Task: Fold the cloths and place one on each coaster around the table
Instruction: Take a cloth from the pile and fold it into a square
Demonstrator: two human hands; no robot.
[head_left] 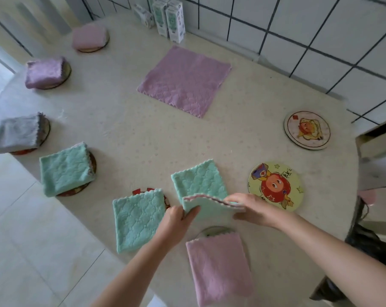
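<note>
Pale speckled table (pixel 125 134), pale floor tiles at left. Left hand (pixel 176 220) and right hand (pixel 251 209) each pinch the near edge of the green cloth (pixel 200 185), lifted between two coasters (pixel 276 186). Farther: flat pink cloth (pixel 184 82); cartons (pixel 169 18), probably, against the tiled wall (pixel 320 29).

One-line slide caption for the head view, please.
Both hands fold a green cloth; two coasters remain bare.
</note>
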